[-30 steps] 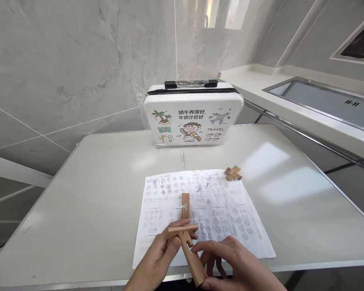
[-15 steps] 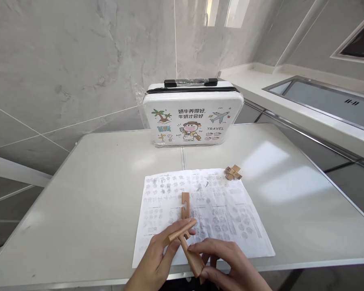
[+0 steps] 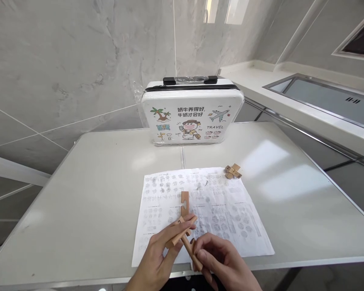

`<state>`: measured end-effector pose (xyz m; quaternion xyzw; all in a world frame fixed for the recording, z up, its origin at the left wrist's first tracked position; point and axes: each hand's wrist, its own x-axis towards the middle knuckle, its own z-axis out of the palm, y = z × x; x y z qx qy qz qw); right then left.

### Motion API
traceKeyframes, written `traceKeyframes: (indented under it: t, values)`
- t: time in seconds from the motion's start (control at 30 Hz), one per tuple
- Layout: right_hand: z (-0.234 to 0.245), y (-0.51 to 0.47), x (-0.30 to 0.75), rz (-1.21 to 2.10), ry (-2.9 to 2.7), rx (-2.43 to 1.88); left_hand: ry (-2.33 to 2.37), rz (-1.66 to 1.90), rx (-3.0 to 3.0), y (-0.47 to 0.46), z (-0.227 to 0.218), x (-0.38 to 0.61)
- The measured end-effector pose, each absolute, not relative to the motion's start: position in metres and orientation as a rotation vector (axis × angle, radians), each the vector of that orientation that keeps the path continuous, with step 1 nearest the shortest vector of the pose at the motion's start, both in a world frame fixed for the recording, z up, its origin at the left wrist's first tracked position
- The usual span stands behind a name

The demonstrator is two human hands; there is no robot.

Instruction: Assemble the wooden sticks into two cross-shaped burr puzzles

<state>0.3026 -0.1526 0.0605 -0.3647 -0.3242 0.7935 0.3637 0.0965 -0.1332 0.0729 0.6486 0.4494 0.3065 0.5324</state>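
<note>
Between the thumb and fingers of my left hand is a wooden puzzle stick, tilted and crossing a second wooden stick. That second stick slants down toward me, and my right hand pinches it near its lower end, partly hiding it. A dark mark shows on wood beside my left fingers. Whether the sticks interlock is hard to make out. Just beyond my left hand, a notched wooden piece lies on a printed paper sheet, its near end hidden by my fingers.
A small cross-shaped wooden puzzle with dark marks sits at the sheet's far right corner. A white cartoon suitcase in clear plastic stands at the back of the white table. A counter with a sink is at the right.
The second stick has turned in my hands. My right hand has shifted slightly left, its fingers now more curled around the stick's lower part. The notched piece on the paper stays put.
</note>
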Motion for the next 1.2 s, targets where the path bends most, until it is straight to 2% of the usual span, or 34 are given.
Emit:
traceKeyframes:
  t: [0.4,0.67,0.77,1.2]
  values:
    - [0.055,-0.155,0.301,1.976,-0.823,-0.970,0.944,0.638,1.740,-0.138,0.070,0.099]
    - [0.056,-0.155,0.301,1.801,-0.839,-0.936,1.091,1.087,1.894,-0.140,0.062,0.108]
    - [0.050,-0.158,0.302,1.755,-0.830,-0.990,1.142,1.153,1.987,-0.141,0.061,0.106]
    - [0.038,-0.165,0.304,1.778,-0.876,-1.093,0.941,0.999,1.850,-0.136,0.062,0.095]
